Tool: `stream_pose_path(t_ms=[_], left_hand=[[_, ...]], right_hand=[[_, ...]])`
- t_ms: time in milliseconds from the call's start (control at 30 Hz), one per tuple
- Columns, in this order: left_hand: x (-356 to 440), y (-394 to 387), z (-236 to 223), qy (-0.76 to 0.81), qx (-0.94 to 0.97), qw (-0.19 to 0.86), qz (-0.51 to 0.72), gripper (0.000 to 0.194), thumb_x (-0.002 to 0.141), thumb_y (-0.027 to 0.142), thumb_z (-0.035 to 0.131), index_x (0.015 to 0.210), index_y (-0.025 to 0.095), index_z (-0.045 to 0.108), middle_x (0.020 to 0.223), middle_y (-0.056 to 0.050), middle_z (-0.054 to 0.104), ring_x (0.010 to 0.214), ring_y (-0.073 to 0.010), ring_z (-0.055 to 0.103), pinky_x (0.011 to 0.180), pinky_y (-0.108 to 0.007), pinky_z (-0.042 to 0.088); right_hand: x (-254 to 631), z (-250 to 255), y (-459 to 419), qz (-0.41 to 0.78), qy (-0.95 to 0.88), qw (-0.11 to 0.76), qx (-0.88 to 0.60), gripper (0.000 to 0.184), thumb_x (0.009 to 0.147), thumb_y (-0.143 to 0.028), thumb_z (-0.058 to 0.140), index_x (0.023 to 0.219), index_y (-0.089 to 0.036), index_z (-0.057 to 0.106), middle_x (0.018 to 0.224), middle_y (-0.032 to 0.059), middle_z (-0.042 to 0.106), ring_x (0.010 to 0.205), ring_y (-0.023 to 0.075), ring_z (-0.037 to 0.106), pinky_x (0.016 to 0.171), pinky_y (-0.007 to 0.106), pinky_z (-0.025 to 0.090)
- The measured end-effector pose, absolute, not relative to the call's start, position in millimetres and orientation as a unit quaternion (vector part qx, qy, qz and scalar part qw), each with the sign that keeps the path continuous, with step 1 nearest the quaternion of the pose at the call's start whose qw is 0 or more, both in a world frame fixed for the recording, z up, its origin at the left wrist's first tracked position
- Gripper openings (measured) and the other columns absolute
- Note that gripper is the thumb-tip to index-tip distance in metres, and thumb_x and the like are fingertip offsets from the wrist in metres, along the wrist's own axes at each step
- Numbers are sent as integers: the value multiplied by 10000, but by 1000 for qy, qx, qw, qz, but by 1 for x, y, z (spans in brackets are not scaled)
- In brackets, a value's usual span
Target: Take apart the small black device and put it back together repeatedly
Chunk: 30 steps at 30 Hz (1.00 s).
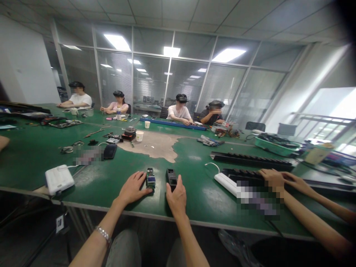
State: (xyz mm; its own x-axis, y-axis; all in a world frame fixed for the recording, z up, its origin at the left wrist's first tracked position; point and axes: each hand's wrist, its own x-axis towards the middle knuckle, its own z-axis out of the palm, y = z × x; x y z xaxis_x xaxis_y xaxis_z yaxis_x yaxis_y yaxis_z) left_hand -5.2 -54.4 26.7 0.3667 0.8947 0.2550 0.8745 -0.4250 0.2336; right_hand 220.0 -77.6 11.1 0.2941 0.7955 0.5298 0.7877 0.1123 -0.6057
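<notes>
My left hand (134,187) rests on the green table with its fingers along the left side of a small green circuit board (150,180) and its thumb at the board's near end. The board carries a blue part and several small components. To the right, my right hand (177,194) grips a black plastic housing (171,175) between thumb and fingers. The housing looks hollow, and its near end is covered by the hand. A short gap of table lies between the board and the housing.
A white power bank (226,183) lies right of my hands; another white box (59,180) is at left. A neighbour's hands (274,181) touch a long black strip (241,175). Paper cups (139,136), a phone (110,151) and a green basket (274,148) stand farther back. Several people sit opposite.
</notes>
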Motion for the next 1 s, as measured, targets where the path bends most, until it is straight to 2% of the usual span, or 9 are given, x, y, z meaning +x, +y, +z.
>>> stream_pose_path(t_ms=[167,400,533,700,1000], left_hand=[[-5,-55,26,537,825,31,175,838,827,760,406,1454,208,331,1498,-86,357,1389,-299,278,1138,-420,217],[-6,-54,24,530,827,26,188,829,829,753,417,1447,205,343,1490,-100,368,1380,-310,293,1135,-439,229],[-7,-52,21,525,831,17,184,777,851,693,447,1438,191,359,1474,-116,388,1369,-311,315,1128,-451,249],[-8,-51,21,521,835,13,177,670,854,564,516,1407,204,399,1473,-102,394,1372,-298,314,1133,-445,252],[-10,-48,15,520,838,10,165,701,827,466,512,1425,133,359,1483,-122,378,1390,-282,292,1156,-419,212]], right_hand=[[219,19,-81,38,-585,477,-655,735,868,-450,504,1430,-11,325,1267,249,550,1122,323,566,933,423,435],[185,65,-80,87,-598,536,-590,719,878,-425,522,1452,-55,295,1268,205,574,1143,279,576,940,385,449],[155,74,-78,97,-631,497,-588,760,856,-374,560,1455,-17,259,1265,231,567,1131,287,585,942,386,448],[140,68,-78,98,-640,455,-611,729,862,-350,544,1432,22,284,1242,263,566,1131,308,582,916,380,457],[132,77,-79,71,-660,378,-646,837,828,-291,572,1479,6,139,1115,233,629,1008,291,629,841,351,460]])
